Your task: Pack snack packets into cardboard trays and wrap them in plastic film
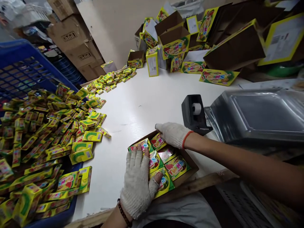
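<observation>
Take the clock face as centred on the shallow brown cardboard box (192, 164) in front of you, twelve pointing away; that box sits at the near edge of the white worktop (116, 158), filled with flat yellow-and-green printed card packs (177, 167), faces up in what look like two rows.

Your left grip (137, 182), in a white knitted glove with bare fingertips, lies at eight o'clock, open and spread flat over the packs; your right grip (174, 134), in a matching glove with an orange cuff, bends over the rim at one o'clock, and you cannot tell from here whether its hidden fingers are closed on anything.

The packs should be light and slick, with corners that dent easily, so flat fingers suit them better than a pinch; the box is probably stiff enough along its walls but soft at the rim; hold it by two opposite walls, low down.

A black tape dispenser (196, 122) stands just beyond your right grip, between one and two o'clock; a loose heap of similar packs (52, 136) spreads at nine; open yellow-printed cartons (174, 46) crowd twelve.
</observation>
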`<state>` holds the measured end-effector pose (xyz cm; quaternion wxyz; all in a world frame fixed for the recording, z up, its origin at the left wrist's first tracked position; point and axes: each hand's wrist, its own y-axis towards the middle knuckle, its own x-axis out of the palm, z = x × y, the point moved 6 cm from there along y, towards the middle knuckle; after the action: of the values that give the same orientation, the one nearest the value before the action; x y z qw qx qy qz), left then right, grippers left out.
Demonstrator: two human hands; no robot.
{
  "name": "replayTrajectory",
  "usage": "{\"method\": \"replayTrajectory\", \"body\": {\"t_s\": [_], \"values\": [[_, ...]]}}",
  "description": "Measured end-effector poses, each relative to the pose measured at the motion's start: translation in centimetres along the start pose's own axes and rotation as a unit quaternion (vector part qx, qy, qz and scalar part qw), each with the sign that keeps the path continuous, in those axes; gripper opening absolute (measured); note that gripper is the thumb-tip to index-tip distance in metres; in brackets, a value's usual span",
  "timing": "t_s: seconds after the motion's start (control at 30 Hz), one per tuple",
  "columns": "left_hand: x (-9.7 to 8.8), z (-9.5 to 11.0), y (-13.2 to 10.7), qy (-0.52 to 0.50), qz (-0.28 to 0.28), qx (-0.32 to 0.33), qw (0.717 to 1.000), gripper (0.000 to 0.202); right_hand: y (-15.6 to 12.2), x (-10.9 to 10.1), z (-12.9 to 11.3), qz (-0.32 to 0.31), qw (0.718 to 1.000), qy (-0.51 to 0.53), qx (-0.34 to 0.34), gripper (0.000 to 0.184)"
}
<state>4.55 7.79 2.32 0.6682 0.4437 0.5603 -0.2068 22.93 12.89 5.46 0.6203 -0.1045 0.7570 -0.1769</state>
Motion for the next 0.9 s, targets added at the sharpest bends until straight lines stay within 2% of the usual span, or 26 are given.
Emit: {"method": "replayTrajectory", "body": {"t_s": [0.17, 0.33, 0.53, 0.63, 0.8, 0.9], "values": [[0.2, 0.0, -0.2, -0.014, -0.008, -0.009, 1.000, 0.068, -0.2, 0.2, -0.2, 0.017, 1.000, -0.012, 0.003, 0.037], [0.3, -0.1, -0.4, -0.031, -0.015, -0.012, 0.999, 0.066, 0.6, 2.4, -1.6, 0.032, 0.997, -0.071, -0.005, 0.031], [0.5, -0.5, 0.0, -0.062, -0.022, -0.012, 0.998, 0.068, 1.5, 4.8, -2.8, 0.055, 0.983, -0.159, -0.078, 0.026], [0.4, -0.8, 0.4, -0.072, -0.023, -0.003, 0.997, 0.069, 1.8, 5.0, -3.2, 0.057, 0.974, -0.192, -0.102, 0.020], [0.4, -1.2, 0.5, -0.087, -0.032, -0.008, 0.996, 0.071, 0.7, 5.0, -3.3, 0.082, 0.962, -0.241, -0.100, 0.030], [0.5, -1.2, 0.2, -0.106, -0.032, -0.016, 0.994, 0.074, 0.5, 5.3, -3.2, 0.083, 0.956, -0.253, -0.119, 0.029]]}}
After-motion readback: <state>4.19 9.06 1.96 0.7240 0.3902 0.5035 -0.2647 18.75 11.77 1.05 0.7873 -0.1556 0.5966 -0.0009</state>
